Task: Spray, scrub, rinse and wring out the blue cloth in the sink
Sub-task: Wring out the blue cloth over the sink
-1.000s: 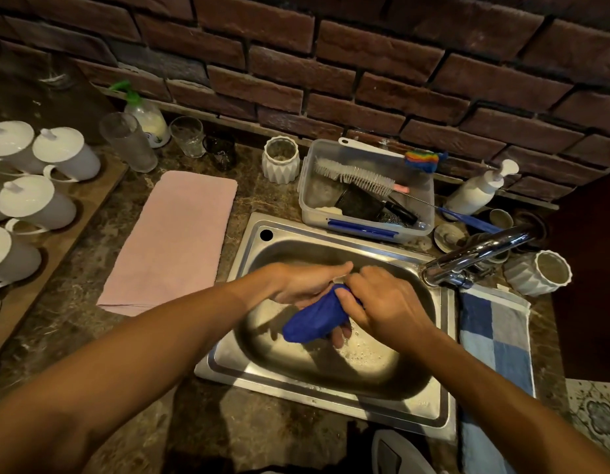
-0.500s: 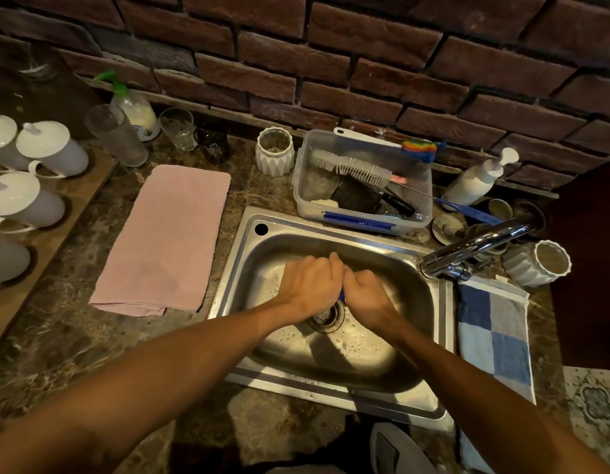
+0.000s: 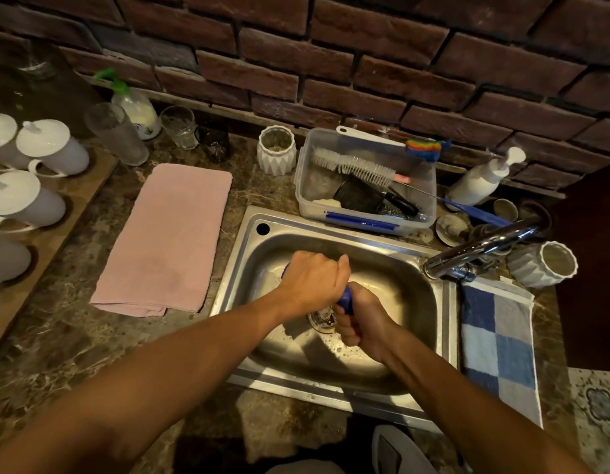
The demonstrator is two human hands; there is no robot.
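While both hands (image 3: 314, 280) (image 3: 360, 323) clench, blue cloth (image 3: 346, 297) bridges grips over sink (image 3: 416, 302).

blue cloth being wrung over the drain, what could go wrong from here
1. The blue cloth is almost wholly hidden between the left hand and right hand, so a wet end could slip free and drop onto the drain.
2. Squeezed water may splash over the sink rim onto the checked towel beside it.

Pink towel (image 3: 167, 239) left of basin; brush tub (image 3: 365, 179) behind; checked towel (image 3: 498, 343) right.
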